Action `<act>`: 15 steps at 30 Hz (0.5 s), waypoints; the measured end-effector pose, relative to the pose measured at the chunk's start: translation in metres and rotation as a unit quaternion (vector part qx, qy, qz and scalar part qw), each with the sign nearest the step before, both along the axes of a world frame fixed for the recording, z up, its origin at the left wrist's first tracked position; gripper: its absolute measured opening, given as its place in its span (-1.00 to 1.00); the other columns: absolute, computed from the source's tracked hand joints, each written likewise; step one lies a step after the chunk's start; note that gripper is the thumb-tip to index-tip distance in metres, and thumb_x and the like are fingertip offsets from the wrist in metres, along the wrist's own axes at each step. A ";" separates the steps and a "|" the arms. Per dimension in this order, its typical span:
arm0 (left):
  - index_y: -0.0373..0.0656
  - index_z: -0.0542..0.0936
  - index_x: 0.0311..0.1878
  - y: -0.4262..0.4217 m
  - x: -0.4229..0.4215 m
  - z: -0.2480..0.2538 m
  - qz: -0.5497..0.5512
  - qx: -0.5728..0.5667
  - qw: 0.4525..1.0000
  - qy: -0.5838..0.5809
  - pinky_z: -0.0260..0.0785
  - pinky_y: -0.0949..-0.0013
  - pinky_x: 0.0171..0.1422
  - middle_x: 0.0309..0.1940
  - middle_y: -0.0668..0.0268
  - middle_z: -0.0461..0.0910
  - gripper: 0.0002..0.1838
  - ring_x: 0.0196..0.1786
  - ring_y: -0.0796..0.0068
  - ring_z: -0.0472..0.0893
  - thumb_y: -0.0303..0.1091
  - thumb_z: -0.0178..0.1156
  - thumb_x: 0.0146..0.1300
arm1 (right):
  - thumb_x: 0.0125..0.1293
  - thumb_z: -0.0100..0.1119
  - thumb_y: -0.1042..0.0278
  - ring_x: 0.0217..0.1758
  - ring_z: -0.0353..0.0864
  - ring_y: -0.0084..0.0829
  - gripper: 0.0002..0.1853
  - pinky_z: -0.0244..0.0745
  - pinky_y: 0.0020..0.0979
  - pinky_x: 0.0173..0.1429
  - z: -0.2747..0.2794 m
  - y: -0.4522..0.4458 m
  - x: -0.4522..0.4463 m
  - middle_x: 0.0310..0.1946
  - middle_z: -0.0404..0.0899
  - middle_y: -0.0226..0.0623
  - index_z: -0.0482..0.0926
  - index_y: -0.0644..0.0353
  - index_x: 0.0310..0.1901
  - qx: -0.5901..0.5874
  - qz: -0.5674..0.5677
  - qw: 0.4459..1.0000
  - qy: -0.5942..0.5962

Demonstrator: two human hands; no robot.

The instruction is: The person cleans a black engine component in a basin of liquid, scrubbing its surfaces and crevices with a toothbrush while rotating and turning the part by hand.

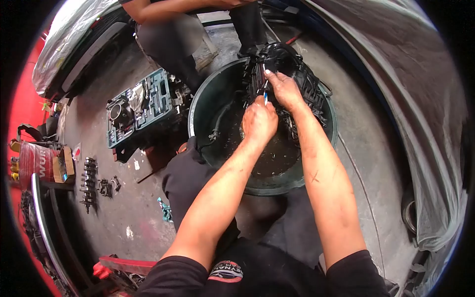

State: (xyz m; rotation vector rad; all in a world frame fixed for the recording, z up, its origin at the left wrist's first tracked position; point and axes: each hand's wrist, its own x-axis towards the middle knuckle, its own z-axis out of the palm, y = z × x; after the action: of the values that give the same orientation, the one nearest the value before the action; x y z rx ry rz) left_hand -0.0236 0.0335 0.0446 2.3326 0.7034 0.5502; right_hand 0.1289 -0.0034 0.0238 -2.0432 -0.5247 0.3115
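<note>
A large dark green tub (195, 113) stands between my knees, with murky liquid in the bottom. Across its far right side rests a black, ribbed engine part (309, 86), greasy and wet. My left hand (260, 120) is closed around a slim tool with a blue-and-white section (266, 96) showing above the fist. Just beyond it, my right hand (285, 90) has its thumb and fingers pinched at the tool's pale far end, against the engine part. The tool's tip and exact kind are hard to make out.
Left of the tub lies an open green tool case (163, 101) with sockets. A crankshaft (88, 184) and small metal parts (106, 187) lie on the floor. Another person (173, 42) sits opposite. Plastic sheeting (410, 79) hangs at right; a red metal bar (128, 265) is at lower left.
</note>
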 end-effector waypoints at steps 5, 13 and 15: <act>-0.28 0.50 -0.07 -0.031 -0.037 0.010 0.002 -0.043 0.995 0.087 0.49 -0.18 -0.15 -0.43 -0.18 0.63 -0.74 -0.27 -0.27 0.66 -0.25 0.04 0.43 | 0.33 -0.03 -0.46 0.28 0.52 0.16 -0.27 0.25 0.10 0.39 0.006 -0.009 0.003 0.06 0.63 0.17 0.67 0.12 0.05 -0.011 0.011 1.000 0.001; -0.25 0.53 -0.14 -0.012 -0.018 0.007 -0.024 0.007 1.000 -0.006 0.44 -0.18 -0.19 -0.44 -0.17 0.61 -0.81 -0.28 -0.27 0.64 -0.31 0.08 0.39 | 0.29 0.01 -0.50 0.41 0.43 0.08 -0.11 0.00 0.19 0.52 0.012 -0.006 -0.003 0.22 0.55 0.15 0.55 0.28 0.25 -0.022 0.003 1.000 0.006; -0.25 0.51 -0.12 -0.011 -0.010 0.008 -0.010 0.037 0.999 -0.021 0.45 -0.17 -0.23 -0.49 -0.12 0.61 -0.81 -0.35 -0.25 0.64 -0.31 0.08 0.39 | 0.28 0.01 -0.51 0.41 0.42 0.06 -0.10 -0.01 0.18 0.53 0.015 -0.006 -0.012 0.23 0.54 0.14 0.53 0.27 0.27 -0.034 -0.004 0.999 -0.001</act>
State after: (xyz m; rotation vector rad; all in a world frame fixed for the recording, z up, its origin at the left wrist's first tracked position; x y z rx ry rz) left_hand -0.0331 0.0223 0.0528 2.3870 0.6494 0.6242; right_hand 0.1170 -0.0097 0.0393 -2.1120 -0.5123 0.3261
